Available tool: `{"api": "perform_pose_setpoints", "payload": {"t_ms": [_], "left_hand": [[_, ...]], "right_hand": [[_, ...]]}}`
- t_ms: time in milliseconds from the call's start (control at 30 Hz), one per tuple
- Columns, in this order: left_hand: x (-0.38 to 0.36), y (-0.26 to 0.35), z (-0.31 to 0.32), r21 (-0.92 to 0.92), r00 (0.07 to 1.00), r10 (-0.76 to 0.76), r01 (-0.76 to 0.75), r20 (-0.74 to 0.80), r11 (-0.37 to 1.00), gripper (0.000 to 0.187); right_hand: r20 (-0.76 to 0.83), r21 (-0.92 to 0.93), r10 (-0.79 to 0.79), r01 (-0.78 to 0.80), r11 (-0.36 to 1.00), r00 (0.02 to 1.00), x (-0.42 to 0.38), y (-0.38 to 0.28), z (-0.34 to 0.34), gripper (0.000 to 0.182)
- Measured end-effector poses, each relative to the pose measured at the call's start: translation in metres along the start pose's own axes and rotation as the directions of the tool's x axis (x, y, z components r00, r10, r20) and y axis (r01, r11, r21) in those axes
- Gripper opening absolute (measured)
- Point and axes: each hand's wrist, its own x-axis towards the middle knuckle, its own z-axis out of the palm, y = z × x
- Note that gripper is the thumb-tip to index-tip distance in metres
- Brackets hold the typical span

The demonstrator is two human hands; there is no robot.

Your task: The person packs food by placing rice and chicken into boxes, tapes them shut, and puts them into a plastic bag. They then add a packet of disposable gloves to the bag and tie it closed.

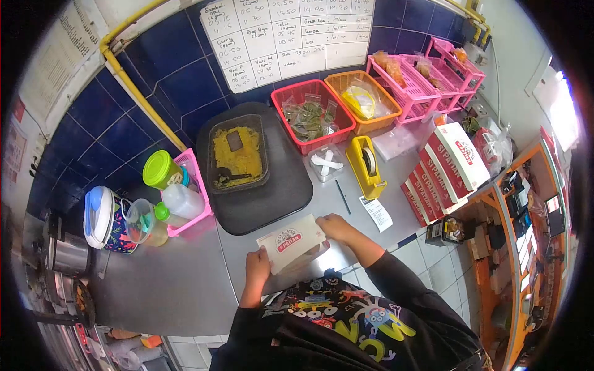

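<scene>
A cream cardboard food box (291,242) with a red printed logo is held between my two hands, over the front edge of the steel counter. My left hand (257,267) grips its near left corner, thumb on top. At the far right corner my right hand (334,227) has its fingers closed on the box. Just beyond lies a black board (272,204) bearing a dark tray (267,154) with yellow food and a dark utensil in it. A pen (343,196) and a paper receipt (375,213) rest to the right of my right hand.
Stacked red-and-white boxes (436,179) stand at the right edge, by a yellow tape dispenser (366,167). Red (339,133) and orange (387,116) baskets sit at the back, near pink racks (411,93). A pink basket (201,195) with bottles and a patterned jug (111,216) are left.
</scene>
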Motion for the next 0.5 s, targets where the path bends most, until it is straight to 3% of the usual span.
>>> {"api": "perform_pose_setpoints", "payload": {"t_ms": [67, 133, 233, 300, 500], "left_hand": [[0.001, 0.0, 0.0, 0.076, 0.999, 0.04, -0.037, -0.035, 0.996, 0.046], [-0.001, 0.024, -0.012, -0.031, 0.986, -0.157, 0.159, 0.06, 0.987, 0.045], [0.007, 0.008, -0.008, -0.106, 0.984, -0.162, 0.169, 0.076, 0.98, 0.046], [0.012, 0.006, -0.013, -0.128, 0.977, -0.191, 0.202, 0.09, 0.971, 0.046], [0.015, 0.041, -0.045, -0.052, 0.973, -0.193, 0.201, 0.123, 0.978, 0.054]], "right_hand": [[0.009, -0.053, 0.021, -0.021, 0.998, 1.0, -0.003, -0.012, -0.004, 0.052], [0.019, -0.106, 0.04, -0.038, 0.994, 0.999, -0.002, -0.013, -0.005, 0.051], [-0.018, -0.129, 0.035, -0.037, 0.991, 0.999, 0.004, -0.007, -0.001, 0.052], [0.036, 0.12, 0.088, -0.092, 0.988, 0.995, 0.005, -0.01, -0.003, 0.053], [0.036, 0.03, 0.101, -0.102, 0.994, 0.994, 0.032, -0.006, -0.012, 0.047]]}}
